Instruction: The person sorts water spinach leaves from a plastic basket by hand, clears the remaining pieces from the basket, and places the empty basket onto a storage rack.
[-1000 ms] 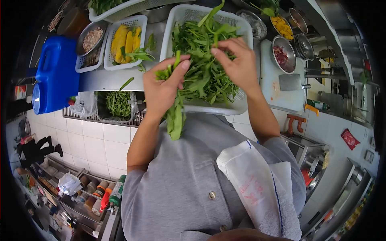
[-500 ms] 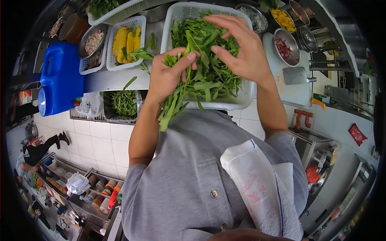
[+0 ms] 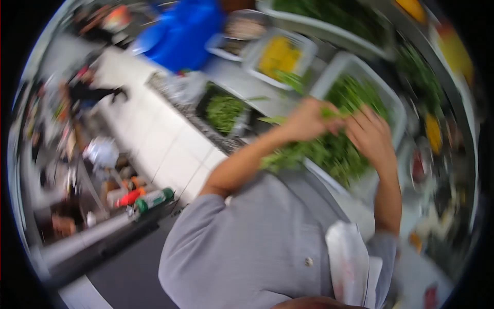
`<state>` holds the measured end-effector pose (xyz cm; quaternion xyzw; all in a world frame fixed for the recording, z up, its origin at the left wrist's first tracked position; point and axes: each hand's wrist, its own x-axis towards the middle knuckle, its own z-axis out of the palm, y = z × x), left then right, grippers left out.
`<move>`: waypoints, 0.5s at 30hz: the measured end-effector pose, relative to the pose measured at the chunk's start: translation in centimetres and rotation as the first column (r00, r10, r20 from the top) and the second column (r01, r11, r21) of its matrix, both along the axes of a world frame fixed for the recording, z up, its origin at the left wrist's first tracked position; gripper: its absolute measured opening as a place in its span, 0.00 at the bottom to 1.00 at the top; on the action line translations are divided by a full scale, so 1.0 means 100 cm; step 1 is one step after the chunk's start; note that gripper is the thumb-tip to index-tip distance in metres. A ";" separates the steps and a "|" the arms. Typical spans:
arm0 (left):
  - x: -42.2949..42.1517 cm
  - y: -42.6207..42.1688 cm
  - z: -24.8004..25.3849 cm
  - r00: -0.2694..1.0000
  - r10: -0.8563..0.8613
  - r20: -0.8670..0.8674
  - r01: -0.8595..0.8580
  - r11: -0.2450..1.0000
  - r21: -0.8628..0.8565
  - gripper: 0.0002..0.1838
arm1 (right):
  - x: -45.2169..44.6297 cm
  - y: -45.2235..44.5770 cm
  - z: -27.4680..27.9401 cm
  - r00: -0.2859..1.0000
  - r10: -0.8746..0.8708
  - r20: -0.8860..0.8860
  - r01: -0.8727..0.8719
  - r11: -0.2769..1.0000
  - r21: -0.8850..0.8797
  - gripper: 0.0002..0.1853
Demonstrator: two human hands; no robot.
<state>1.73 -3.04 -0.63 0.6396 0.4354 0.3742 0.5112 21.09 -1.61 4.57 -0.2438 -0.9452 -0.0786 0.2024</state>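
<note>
My left hand [image 3: 311, 121] is closed around a bunch of water spinach, its leafy ends hanging out below the wrist. Close beside it, my right hand [image 3: 368, 134] has its fingers bent in on the green stems between the two hands. Motion blur softens both hands' fingertips. Under them, loose water spinach [image 3: 342, 157] fills a white plastic basket [image 3: 325, 82] and spreads to its near rim.
Left of the basket are a tray of yellow vegetables [image 3: 280, 56], a metal bowl [image 3: 247, 26] and a blue jug [image 3: 182, 36]. A dark crate of greens [image 3: 225, 113] stands lower, by the tiled floor [image 3: 149, 139]. Farther left, a person's dark-clothed legs [image 3: 95, 93] show.
My view has swung and blurred, so the counter now runs diagonally and more floor shows at left. My right hand has gone from spread above the greens to fingers bent in beside my left.
</note>
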 end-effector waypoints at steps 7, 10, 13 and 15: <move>-0.004 0.002 0.012 0.982 -0.133 0.133 0.127 0.991 0.052 0.13 | 0.020 0.004 -0.040 0.783 -0.286 -0.553 0.026 0.902 -0.430 0.05; -0.012 -0.004 0.011 0.978 -0.133 0.164 0.133 0.991 0.013 0.13 | 0.060 0.018 -0.043 0.218 -0.743 -0.633 -0.228 0.592 -0.773 0.04; -0.021 -0.005 0.016 0.955 -0.061 0.291 0.071 0.997 -0.026 0.13 | 0.086 0.012 -0.021 0.811 -0.522 0.263 0.582 0.683 -0.440 0.15; -0.018 -0.006 0.016 0.950 -0.025 0.312 0.011 0.999 0.047 0.12 | 0.059 0.002 -0.016 0.905 -0.424 -0.012 0.386 0.835 -0.393 0.25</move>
